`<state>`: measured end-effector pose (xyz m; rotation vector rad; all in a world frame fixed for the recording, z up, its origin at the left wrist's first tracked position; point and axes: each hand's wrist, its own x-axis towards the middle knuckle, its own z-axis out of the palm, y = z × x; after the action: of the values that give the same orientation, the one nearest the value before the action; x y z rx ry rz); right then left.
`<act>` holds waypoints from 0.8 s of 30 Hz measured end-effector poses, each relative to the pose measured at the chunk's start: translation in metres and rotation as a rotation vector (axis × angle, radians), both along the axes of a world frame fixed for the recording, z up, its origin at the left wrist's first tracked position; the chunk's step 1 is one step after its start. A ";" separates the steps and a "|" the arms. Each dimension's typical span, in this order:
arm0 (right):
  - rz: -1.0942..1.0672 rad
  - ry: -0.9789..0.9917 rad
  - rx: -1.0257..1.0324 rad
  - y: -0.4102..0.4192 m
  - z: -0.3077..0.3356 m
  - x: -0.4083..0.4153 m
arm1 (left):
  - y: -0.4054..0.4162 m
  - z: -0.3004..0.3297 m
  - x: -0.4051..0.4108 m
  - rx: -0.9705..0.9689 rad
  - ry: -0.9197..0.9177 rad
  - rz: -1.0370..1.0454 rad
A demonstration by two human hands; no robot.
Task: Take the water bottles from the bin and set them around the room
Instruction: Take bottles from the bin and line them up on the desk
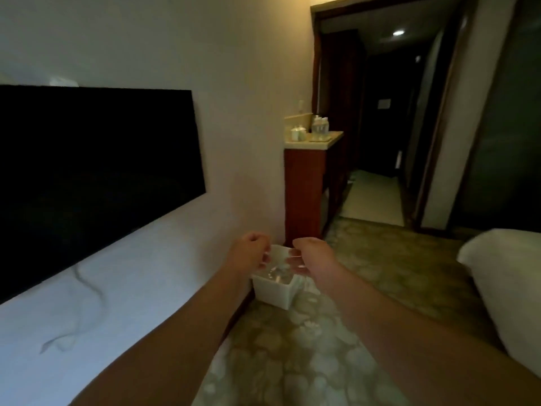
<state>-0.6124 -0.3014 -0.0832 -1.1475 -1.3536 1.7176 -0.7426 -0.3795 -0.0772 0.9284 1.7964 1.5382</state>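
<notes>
Both hands are reaching over the white rectangular plastic bin [273, 290] on the patterned carpet to lift out clear water bottles [275, 272]. The left hand [248, 249] and right hand [311, 254] are curling; whether either grip is holding anything cannot be told.

Bare forearms, no visible sleeves
</notes>
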 end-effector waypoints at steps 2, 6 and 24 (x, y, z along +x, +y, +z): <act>-0.051 -0.014 -0.005 0.047 -0.003 0.016 | 0.058 -0.008 0.005 0.001 -0.008 -0.063; -0.184 -0.033 0.017 0.153 -0.002 0.027 | 0.180 -0.018 -0.008 0.026 -0.012 -0.180; -0.188 -0.133 -0.011 0.588 -0.047 -0.065 | 0.592 -0.065 -0.109 -0.072 -0.094 -0.125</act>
<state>-0.6775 0.2867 -0.1299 -1.3699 -1.2712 1.5395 -0.8518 0.2125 -0.1422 0.9010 1.6838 1.4067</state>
